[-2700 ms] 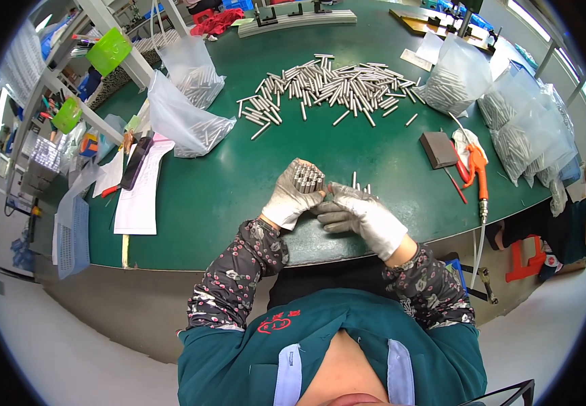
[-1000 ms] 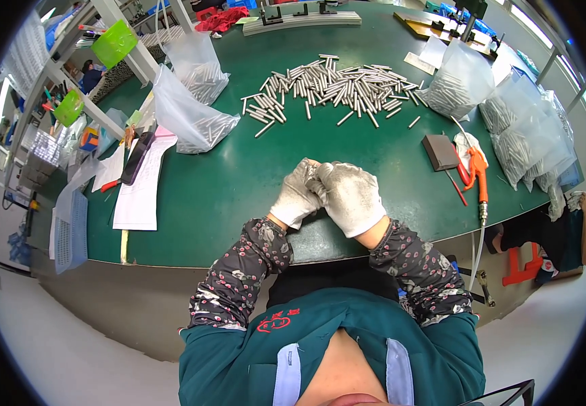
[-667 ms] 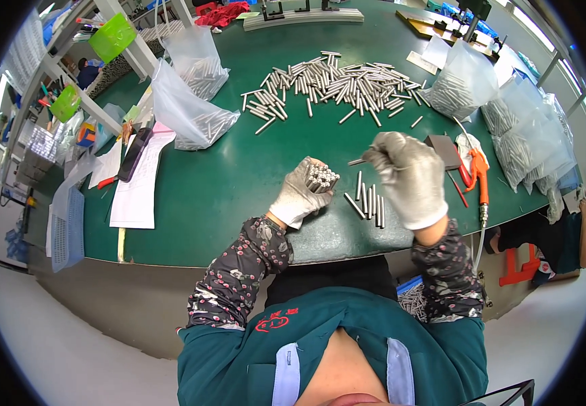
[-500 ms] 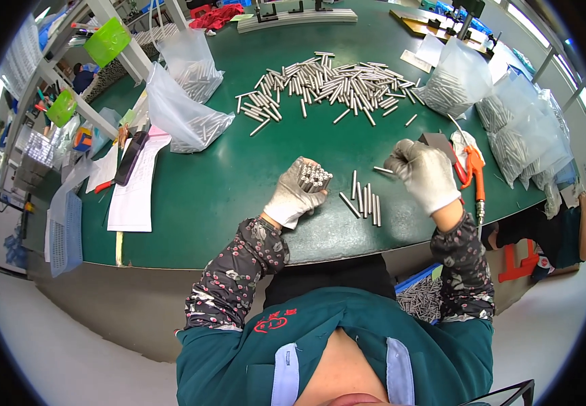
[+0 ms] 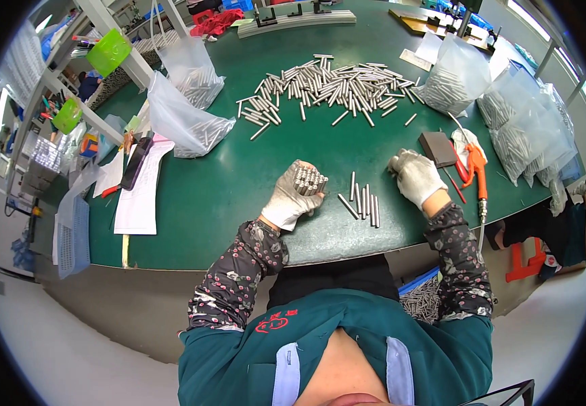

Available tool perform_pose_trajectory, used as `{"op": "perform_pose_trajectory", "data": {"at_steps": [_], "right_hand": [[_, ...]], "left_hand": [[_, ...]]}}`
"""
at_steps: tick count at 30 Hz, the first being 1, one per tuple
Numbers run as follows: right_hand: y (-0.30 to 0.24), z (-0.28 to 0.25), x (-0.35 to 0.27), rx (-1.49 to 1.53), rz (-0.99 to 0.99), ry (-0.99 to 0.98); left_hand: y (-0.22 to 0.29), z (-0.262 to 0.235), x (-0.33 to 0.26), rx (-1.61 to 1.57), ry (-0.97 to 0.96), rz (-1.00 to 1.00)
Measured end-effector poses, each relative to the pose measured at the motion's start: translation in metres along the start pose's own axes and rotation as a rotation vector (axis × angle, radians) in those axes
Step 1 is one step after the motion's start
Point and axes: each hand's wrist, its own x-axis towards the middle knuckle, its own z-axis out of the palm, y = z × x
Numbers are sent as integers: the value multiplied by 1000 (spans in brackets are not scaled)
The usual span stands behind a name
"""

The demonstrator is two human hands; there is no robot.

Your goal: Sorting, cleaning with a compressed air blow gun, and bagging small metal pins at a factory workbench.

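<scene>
My left hand [image 5: 285,201], in a white work glove, is closed around a tight bundle of short metal pins [image 5: 310,181], their ends facing up. My right hand [image 5: 416,178], gloved too, is closed low over the green table, right of several loose pins [image 5: 364,201] lying roughly side by side. Its curled fingertips hide whatever they hold. Farther back spreads a large heap of the same metal pins [image 5: 337,88]. Just beyond my right hand sits a dark grey block [image 5: 438,148].
An orange air gun [image 5: 477,169] and a red-handled tool [image 5: 459,161] lie at right. Clear bags of pins [image 5: 455,81] stand back right, others [image 5: 188,125] at left. Papers [image 5: 141,196] with a dark phone [image 5: 136,162] lie left. A blue bin of pins [image 5: 423,298] is below the table edge.
My right hand has come down and slightly toward me, uncovering the grey block. The pin that stuck out of its fingers is out of sight now. My left hand has barely moved.
</scene>
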Motion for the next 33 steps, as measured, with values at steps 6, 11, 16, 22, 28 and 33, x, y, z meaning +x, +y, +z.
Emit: {"op": "perform_pose_trajectory", "data": {"at_steps": [6,11,16,22,28,33], "right_hand": [[-21,-18,-35,110,-251,-46],[-23,-19,-40,513,-256,32],[-45,-25,-27,540,-231,227],[-91,-29,-6,608,-186,330],[-132,-28,13,454,-168,345],[-138,-15,21,269,-163,387]], "left_hand": [[-1,1,0,40,-2,5],[-1,4,2,46,-10,1],[-1,3,1,18,-21,11],[4,7,1,3,-36,-26],[-8,0,6,-99,-98,85],[-11,-5,4,-49,-124,119]]}}
